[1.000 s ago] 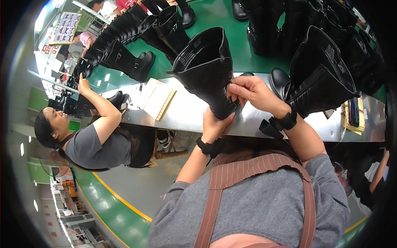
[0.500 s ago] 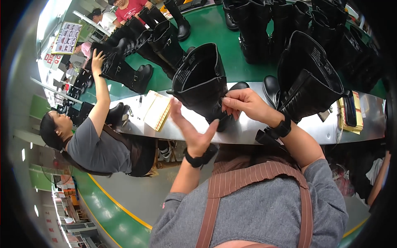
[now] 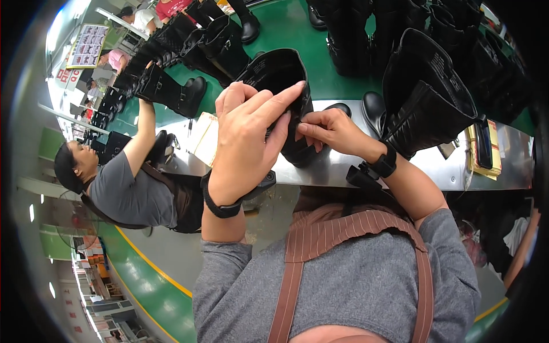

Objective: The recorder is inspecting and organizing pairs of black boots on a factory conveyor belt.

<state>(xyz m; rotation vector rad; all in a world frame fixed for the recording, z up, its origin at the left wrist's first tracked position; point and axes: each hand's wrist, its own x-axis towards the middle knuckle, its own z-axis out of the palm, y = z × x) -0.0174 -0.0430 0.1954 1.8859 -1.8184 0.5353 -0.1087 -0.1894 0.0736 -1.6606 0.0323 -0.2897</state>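
Head view, my only feed.

Item: boot [image 3: 297, 151], black, tall, one. Standing on the metal strip [image 3: 346, 170] along the bench's near edge, directly before the wearer, mouth open upward; I judge it set there so both hands reach its shaft easily.

Item: right hand [image 3: 338, 131]. Thumb and forefinger pinched together at the boot's side; whether on the shaft's edge or a small fitting I cannot tell. The grip likely steadies the shaft.

Item: left hand [image 3: 246, 140]. Fingers extended, thumb apart, forefinger tip at the boot's rim; contact I cannot confirm. It hides part of the shaft from me.

Item: second boot [image 3: 426, 114], black, to the right, shaft leaning rightward, mouth open; presumably parked within reach, apart from the first.

Item: phone [image 3: 484, 150], dark, lying on yellow papers [image 3: 496, 157] at far right, perhaps weighing them down.

Item: co-worker [image 3: 134, 191], left, arm raised to another boot [image 3: 166, 91].
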